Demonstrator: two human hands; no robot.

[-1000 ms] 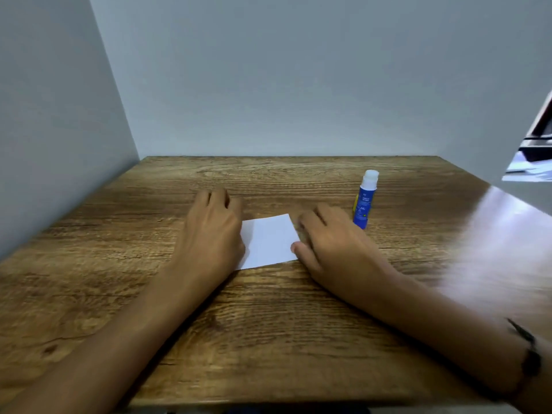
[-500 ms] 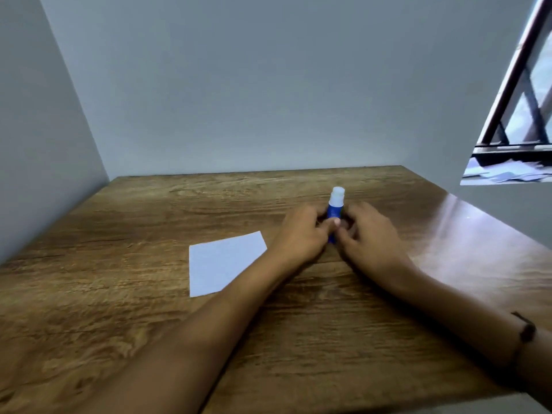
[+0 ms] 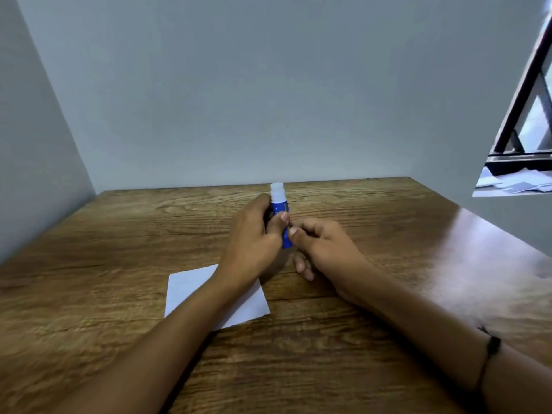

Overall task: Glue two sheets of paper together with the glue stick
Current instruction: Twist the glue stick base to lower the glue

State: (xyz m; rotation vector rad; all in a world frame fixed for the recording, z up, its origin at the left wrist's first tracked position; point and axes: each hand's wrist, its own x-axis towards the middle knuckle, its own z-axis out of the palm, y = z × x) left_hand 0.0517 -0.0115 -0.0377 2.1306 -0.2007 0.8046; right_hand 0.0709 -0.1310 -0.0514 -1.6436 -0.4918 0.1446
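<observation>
My left hand (image 3: 254, 237) grips the blue glue stick (image 3: 280, 204) upright above the wooden table (image 3: 358, 324), its white cap pointing up. My right hand (image 3: 325, 249) sits just right of it, thumb and forefinger pinching the stick's lower end. White paper (image 3: 191, 291) lies flat on the table below my left wrist, partly covered by my forearm. I cannot tell whether it is one sheet or two stacked.
Grey walls close the table at the back and left. At the right, past the wall's edge, a dark frame (image 3: 519, 115) and scattered papers (image 3: 513, 182) show. A dark band circles my right wrist (image 3: 490, 348).
Both hands left the paper and moved to the glue stick, then lifted it off the table. The view shifted, so the paper now lies nearer the centre.
</observation>
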